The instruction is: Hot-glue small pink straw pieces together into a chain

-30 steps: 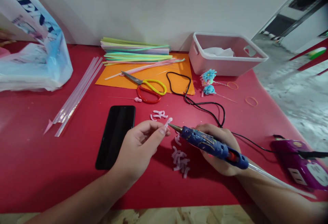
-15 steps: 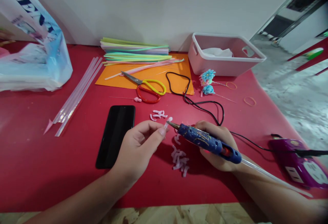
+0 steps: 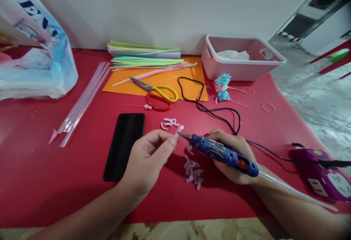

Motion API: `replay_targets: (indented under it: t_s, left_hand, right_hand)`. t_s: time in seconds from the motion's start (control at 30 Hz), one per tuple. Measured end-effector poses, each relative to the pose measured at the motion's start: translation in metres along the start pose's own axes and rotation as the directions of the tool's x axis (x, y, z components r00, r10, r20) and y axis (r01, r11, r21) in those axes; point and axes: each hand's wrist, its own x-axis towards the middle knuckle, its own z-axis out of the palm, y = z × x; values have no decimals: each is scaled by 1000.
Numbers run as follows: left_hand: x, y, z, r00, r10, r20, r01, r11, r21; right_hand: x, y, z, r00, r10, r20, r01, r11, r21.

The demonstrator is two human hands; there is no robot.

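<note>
Between thumb and forefinger, my left hand (image 3: 150,156) pinches a short pale pink piece of pipe cleaner (image 3: 179,129). My right hand (image 3: 235,156) is wrapped round a blue glue gun (image 3: 216,150), which has a clear glue stick (image 3: 296,191) poking out of its back. The gun's metal nozzle is at the pink piece, seemingly touching it. Below the nozzle lies a loose pile of pale pink pipe cleaner pieces (image 3: 193,172). Several more cut pieces (image 3: 170,122) rest just beyond my left fingertips.
Left of my hand lies a black phone (image 3: 124,146). Scissors (image 3: 159,93), an orange sheet (image 3: 120,82) and coloured pipe cleaners (image 3: 145,55) are behind. Glue sticks (image 3: 85,102), a pink basket (image 3: 241,68), blue flowers (image 3: 222,81), a black cord (image 3: 211,112) and a purple power strip (image 3: 315,174) surround the work.
The glue gun's nozzle has shifted slightly left and down along the pink piece. My left hand keeps its pinch, and the things on the table have stayed put.
</note>
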Motion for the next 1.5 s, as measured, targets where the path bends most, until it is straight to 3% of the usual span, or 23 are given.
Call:
replay_targets:
  t_s: [0.83,1.0,1.2,1.5]
  left_hand:
    - [0,-1,1,1000,30,-7,-30,999,20]
    - [1,-1,-1,1000,23,-10,-23,999,26]
    - [1,0,1,1000,29,-6,-29,998,54]
    - [-1,-2,-1,999,37,-5,-37,996,81]
  right_hand:
    - [-1,2,0,996,-91,11,91,995,-27]
    - [-2,3,-1,1000,-27,-1,27,999,-42]
    - [0,4,1,997,-81,20,81,997,0]
    - [-3,-1,-1,999,-20,-38,17,998,-60]
